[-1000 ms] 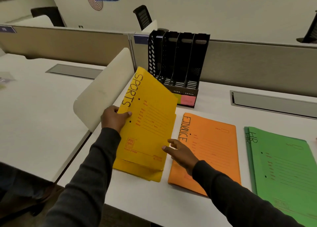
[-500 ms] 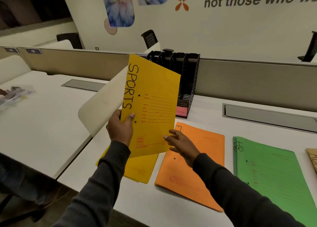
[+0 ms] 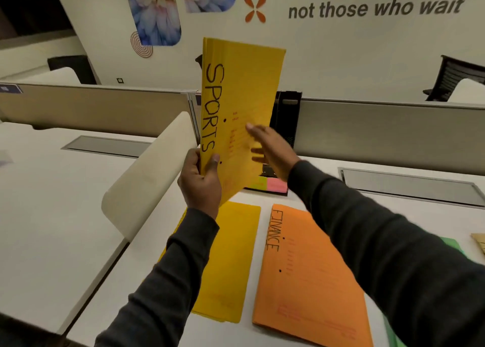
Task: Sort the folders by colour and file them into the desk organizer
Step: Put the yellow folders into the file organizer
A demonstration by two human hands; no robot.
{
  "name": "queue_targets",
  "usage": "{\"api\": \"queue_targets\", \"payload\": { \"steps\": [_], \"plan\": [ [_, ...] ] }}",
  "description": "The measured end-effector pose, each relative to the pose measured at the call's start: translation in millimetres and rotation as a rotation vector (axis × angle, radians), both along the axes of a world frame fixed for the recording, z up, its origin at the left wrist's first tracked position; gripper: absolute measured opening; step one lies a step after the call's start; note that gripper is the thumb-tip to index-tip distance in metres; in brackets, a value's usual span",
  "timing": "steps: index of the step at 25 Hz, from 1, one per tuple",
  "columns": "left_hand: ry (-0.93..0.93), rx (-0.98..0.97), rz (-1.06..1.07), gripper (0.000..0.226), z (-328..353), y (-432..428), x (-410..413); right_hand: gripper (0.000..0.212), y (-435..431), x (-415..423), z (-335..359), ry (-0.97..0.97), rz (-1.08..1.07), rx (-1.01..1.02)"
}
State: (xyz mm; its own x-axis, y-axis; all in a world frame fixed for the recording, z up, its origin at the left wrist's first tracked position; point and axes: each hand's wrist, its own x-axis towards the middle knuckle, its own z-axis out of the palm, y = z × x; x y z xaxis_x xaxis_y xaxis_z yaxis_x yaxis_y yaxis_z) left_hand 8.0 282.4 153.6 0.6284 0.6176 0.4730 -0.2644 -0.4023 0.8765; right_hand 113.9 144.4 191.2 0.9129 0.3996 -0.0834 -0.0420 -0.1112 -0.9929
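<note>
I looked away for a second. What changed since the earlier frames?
The SPORTS folder rose from a tilt over the desk to upright before the organizer, left hand keeping its grip. The right hand moved up from the folder's lower edge to its face, fingers straight. The yellow pile and FINANCE folder stayed flat on the desk.

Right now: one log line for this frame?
left hand: grips SPORTS folder, upright, off desk | right hand: open at its face, blurred | organizer: behind, mostly hidden | flat on desk: yellow folder, FINANCE folder
</note>
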Motion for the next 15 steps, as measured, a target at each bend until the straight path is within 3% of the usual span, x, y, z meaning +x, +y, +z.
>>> {"api": "queue_targets", "payload": {
  "steps": [5,8,15],
  "plan": [
    [-0.049,-0.038,-0.275,0.004,4.8,55.2,71.6,0.083,62.3,69.6,57.7,-0.032,-0.04,0.09],
    [-0.035,-0.126,-0.443,0.023,-6.3,79.0,110.2,0.083,85.8,105.0,72.7,-0.003,-0.063,0.114],
    [0.031,-0.143,-0.675,0.025,-29.6,95.6,178.4,0.105,101.0,176.4,69.5,0.107,-0.08,0.118]
  ]
}}
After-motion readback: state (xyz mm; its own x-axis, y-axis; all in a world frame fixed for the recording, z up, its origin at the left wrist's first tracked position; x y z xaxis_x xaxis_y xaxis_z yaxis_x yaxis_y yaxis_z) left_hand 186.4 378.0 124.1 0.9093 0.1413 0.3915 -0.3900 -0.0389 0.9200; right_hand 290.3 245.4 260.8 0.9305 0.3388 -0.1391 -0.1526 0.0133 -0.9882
